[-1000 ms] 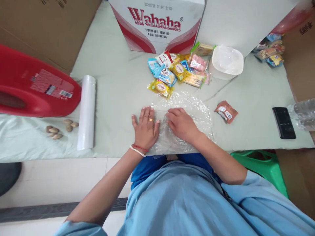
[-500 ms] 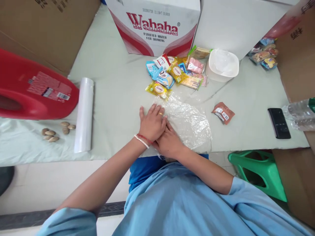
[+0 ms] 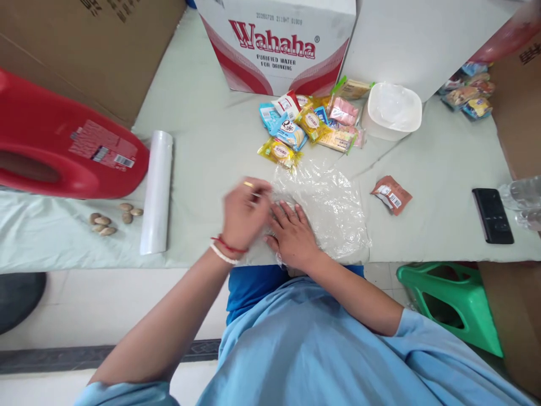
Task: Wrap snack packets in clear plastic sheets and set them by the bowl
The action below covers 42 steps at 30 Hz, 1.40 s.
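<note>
Now, in the head view, your left hand (image 3: 247, 211) has come away from the top of your right hand (image 3: 293, 237), where it lay half a second ago; it is left of it, fingers curled and blurred. The clear plastic sheet (image 3: 340, 211) stays spread on the table (image 3: 203, 169), so your right hand alone seems to be keeping it in place.

Your right hand rests palm down with its fingers spread, covering part of the sheet's left side; it pinches nothing. You have the larger part of the sheet to the right of those fingers, wrinkled and shiny, reaching down to the table's near edge. Your left hand is beside the sheet's left edge; the blur hides whether its fingertips pinch any film, so you cannot tell. Just past the sheet's far edge lies a yellow packet (image 3: 279, 151), and a brown packet (image 3: 392, 195) sits to its right, apart from it.
</note>
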### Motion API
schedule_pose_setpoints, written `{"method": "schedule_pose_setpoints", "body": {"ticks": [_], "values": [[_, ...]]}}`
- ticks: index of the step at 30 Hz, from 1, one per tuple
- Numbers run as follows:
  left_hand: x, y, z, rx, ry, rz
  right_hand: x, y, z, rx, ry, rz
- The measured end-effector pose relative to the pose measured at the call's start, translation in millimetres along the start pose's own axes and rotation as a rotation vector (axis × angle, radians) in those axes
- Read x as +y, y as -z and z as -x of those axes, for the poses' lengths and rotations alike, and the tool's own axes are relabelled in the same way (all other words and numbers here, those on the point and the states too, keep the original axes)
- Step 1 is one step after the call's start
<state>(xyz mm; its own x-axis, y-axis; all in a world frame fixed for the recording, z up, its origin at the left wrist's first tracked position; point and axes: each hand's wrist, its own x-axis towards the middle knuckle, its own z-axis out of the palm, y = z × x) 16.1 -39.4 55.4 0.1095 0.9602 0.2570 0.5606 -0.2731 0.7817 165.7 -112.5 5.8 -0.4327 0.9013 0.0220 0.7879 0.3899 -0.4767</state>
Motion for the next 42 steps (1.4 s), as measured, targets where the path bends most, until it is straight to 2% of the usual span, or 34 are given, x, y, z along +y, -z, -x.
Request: {"method": "schedule_pose_setpoints", "body": {"ticks": [2, 3, 4, 6, 9, 12, 15, 18, 21, 23, 26, 29, 31, 35, 37, 39, 42], "values": [[12, -24.9, 11, -0.178, -0.067, 0.043, -2, -1, -3, -0.003, -0.039, -0.016], [11, -35.8, 13, -0.247, -0.075, 0.028, -3, 0, -4, -0.006, -0.058, -0.022], [6, -44.4, 11, -0.273, -0.067, -0.005, -4, 1, -5, -0.010, -0.073, -0.029], [-12, -53.7, 4, -0.241, -0.023, -0.079, -6, 5, -6, -0.020, -0.080, -0.042], [-38, -54.1, -7, -0.132, 0.007, -0.126, -11, 13, -1, -0.020, -0.084, -0.053], [-46, -51.4, -7, -0.090, -0.038, -0.140, -18, 17, 14, -0.016, -0.079, -0.059], [-41, -49.7, -1, -0.131, -0.089, -0.191, -26, 17, 37, -0.093, -0.009, -0.066], [-35, -45.1, 5, -0.186, -0.071, -0.353, -29, 22, 59, -0.212, 0.132, -0.089], [-33, -39.0, 8, -0.259, -0.061, -0.481, -23, 38, 61, -0.222, 0.235, -0.160], [-33, -36.5, 9, -0.307, -0.093, -0.506, -10, 52, 48, -0.113, 0.212, -0.166], [-33, -34.6, 8, -0.356, -0.138, -0.521, 23, 66, 18, 0.073, 0.035, -0.048], [-34, -31.2, 6, -0.359, -0.128, -0.556, 67, 69, 3, 0.114, -0.208, 0.114], [-35, -27.5, 4, -0.345, -0.082, -0.599, 95, 68, 8, 0.088, -0.312, 0.191], [-38, -22.5, 2, -0.351, 0.003, -0.676, 129, 75, 32, 0.089, -0.361, 0.248], [-39, -22.3, 1, -0.362, 0.019, -0.695, 137, 87, 31, 0.131, -0.364, 0.233], [-39, -22.6, -1, -0.378, 0.023, -0.710, 145, 103, 13, 0.185, -0.366, 0.225], [-38, -22.2, -2, -0.411, 0.021, -0.736, 159, 127, -39, 0.240, -0.359, 0.272]]}}
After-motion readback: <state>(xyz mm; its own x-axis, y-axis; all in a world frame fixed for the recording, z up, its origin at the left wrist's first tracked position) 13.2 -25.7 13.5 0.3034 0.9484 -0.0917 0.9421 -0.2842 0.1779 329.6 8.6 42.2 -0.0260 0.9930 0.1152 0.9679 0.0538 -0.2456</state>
